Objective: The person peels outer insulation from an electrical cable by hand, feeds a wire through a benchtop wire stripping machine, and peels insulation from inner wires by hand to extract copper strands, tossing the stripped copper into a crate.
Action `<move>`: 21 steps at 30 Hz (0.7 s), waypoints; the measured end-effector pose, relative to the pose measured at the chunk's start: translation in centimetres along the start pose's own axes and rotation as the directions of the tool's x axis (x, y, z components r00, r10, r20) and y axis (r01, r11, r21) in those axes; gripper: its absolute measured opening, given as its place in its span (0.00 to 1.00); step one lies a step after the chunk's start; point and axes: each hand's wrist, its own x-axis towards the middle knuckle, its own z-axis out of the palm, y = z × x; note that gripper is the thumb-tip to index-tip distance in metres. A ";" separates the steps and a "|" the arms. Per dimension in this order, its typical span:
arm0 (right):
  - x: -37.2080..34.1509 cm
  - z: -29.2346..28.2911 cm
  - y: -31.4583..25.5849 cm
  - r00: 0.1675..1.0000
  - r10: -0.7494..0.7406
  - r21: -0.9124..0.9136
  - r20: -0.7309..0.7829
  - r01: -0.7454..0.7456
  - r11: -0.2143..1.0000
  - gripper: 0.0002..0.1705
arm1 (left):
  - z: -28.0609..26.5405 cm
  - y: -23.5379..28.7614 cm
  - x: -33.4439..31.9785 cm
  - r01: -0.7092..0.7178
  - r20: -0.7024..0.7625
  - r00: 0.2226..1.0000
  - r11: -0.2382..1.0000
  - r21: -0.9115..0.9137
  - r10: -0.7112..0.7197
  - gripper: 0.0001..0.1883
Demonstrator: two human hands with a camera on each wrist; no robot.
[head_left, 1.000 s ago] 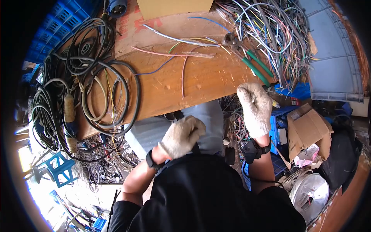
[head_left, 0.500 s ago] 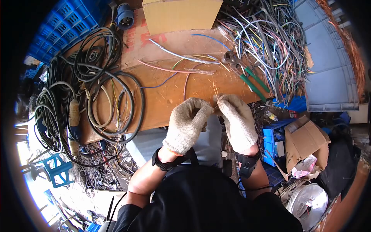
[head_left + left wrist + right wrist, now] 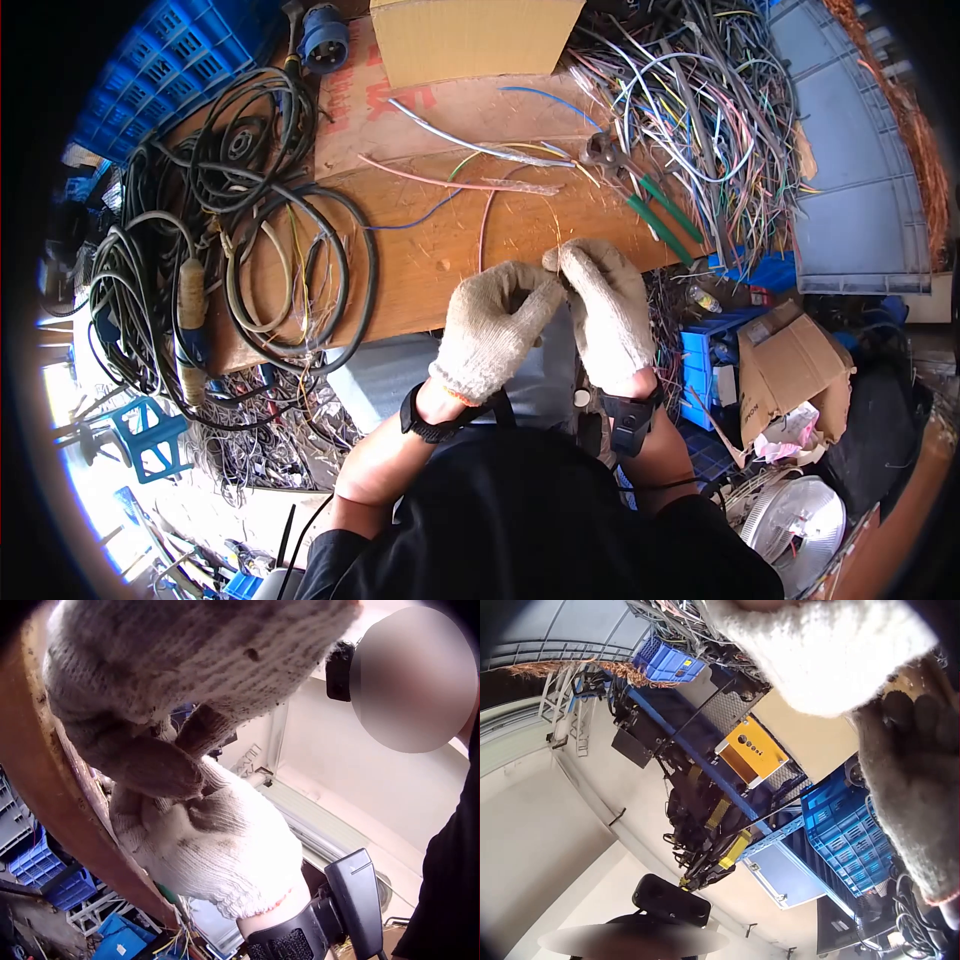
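Observation:
In the head view both hands, in off-white knitted gloves, meet at the table's front edge. A thin copper wire (image 3: 558,222) sticks up from between their fingertips. The left hand (image 3: 490,325) has its fingers curled and its thumb against the right fingertips; the right hand (image 3: 605,310) pinches from the other side. The wire's lower part is hidden by the gloves. In the left wrist view the left hand (image 3: 172,667) overlaps the right hand (image 3: 217,840). Green-handled pliers (image 3: 665,218) lie just beyond the right hand. A pink wire (image 3: 440,181) and a whitish wire (image 3: 470,142) lie farther back.
Black cable coils (image 3: 368,255) cover the table's left side. A cardboard box (image 3: 475,45) stands at the back, and a wire heap (image 3: 705,120) fills the right. Beyond it is a grey crate (image 3: 855,170). An open carton (image 3: 795,370) sits low at right.
The hands were apart a second ago, the right one near the pliers' handles and the left one over the lap. They have come together, with the thin copper wire showing between them.

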 end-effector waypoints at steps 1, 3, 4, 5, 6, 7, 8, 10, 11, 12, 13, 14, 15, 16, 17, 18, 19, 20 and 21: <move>0.1 -0.1 0.1 1.000 0.000 0.000 -0.001 0.000 1.000 0.10 | 0.0 -0.1 -0.1 0.001 0.001 1.000 1.000 -0.014 -0.001 0.14; 0.4 -0.2 0.3 0.999 0.042 0.139 -0.013 -0.040 0.990 0.09 | -0.2 -0.1 -0.3 0.003 0.002 1.000 1.000 -0.027 -0.003 0.14; 0.5 -0.2 0.2 0.999 0.043 0.139 -0.014 -0.041 0.989 0.09 | -0.4 0.0 -0.5 0.012 -0.005 1.000 0.999 -0.032 -0.012 0.13; 0.6 -0.3 0.1 0.998 0.058 0.220 0.005 -0.058 0.974 0.08 | -0.5 0.1 -0.6 0.021 -0.011 1.000 0.999 -0.036 -0.021 0.13; 0.8 -0.3 0.0 0.997 0.071 0.299 0.025 -0.076 0.951 0.08 | -0.7 0.1 -0.8 0.022 -0.010 1.000 0.999 -0.036 -0.022 0.13; 0.9 -0.4 -0.1 0.997 0.072 0.300 0.024 -0.076 0.951 0.08 | -0.9 0.1 -0.9 0.033 -0.020 0.999 0.998 -0.050 -0.034 0.13; 1.0 -0.5 -0.2 0.995 0.089 0.331 0.038 -0.096 0.939 0.07 | -1.1 0.1 -1.2 0.044 -0.031 0.998 0.997 -0.065 -0.047 0.13; 1.1 -0.7 -0.4 0.993 0.102 0.361 0.053 -0.114 0.926 0.07 | -1.6 0.3 -1.7 0.048 -0.041 0.998 0.998 -0.051 -0.050 0.13; 1.1 -0.8 -0.5 0.993 0.108 0.368 0.045 -0.117 0.922 0.07 | -1.9 0.4 -2.0 0.012 -0.070 0.997 0.999 -0.040 -0.015 0.12; 1.1 -0.9 -0.5 0.993 0.114 0.375 0.036 -0.119 0.919 0.07 | -2.3 0.3 -2.3 -0.023 -0.097 0.995 0.999 -0.028 0.020 0.11; 1.2 -1.1 -0.6 0.993 0.111 0.374 0.033 -0.116 0.920 0.07 | -2.8 0.2 -2.6 -0.075 -0.129 0.989 0.997 -0.012 0.073 0.10; 1.3 -1.3 -0.6 0.994 0.100 0.381 0.040 -0.108 0.918 0.07 | -3.3 0.4 -3.0 -0.094 -0.188 0.977 0.995 0.030 0.098 0.09; 1.3 -1.5 -0.7 0.995 0.087 0.389 0.046 -0.098 0.916 0.08 | -3.9 0.2 -3.0 -0.179 -0.224 0.957 0.983 0.047 0.185 0.09; 1.3 -1.8 -0.9 0.996 0.079 0.388 0.039 -0.088 0.918 0.08 | -4.6 -0.1 -3.0 -0.264 -0.257 0.927 0.962 0.065 0.272 0.08; 1.4 -2.0 -1.2 0.996 0.081 0.366 0.020 -0.083 0.927 0.08 | -5.1 -0.3 -2.7 -0.294 -0.307 0.897 0.948 0.121 0.318 0.08; 1.4 -2.2 -1.7 0.997 0.080 0.343 0.000 -0.075 0.936 0.08 | -5.7 -0.6 -2.4 -0.324 -0.353 0.861 0.929 0.177 0.367 0.08; 1.4 -2.5 -2.3 0.998 0.062 0.338 -0.007 -0.056 0.939 0.08 | -6.5 -1.0 -1.9 -0.332 -0.369 0.842 0.917 0.221 0.394 0.07; 1.4 -2.8 -3.1 0.999 0.044 0.321 -0.012 -0.038 0.946 0.08 | -6.9 -0.9 -1.9 -0.318 -0.368 0.852 0.927 0.199 0.371 0.07; 1.5 -3.3 -4.1 1.000 0.022 0.302 -0.020 -0.015 0.953 0.08 | -7.4 -1.6 -1.3 -0.373 -0.364 0.813 0.886 0.275 0.455 0.08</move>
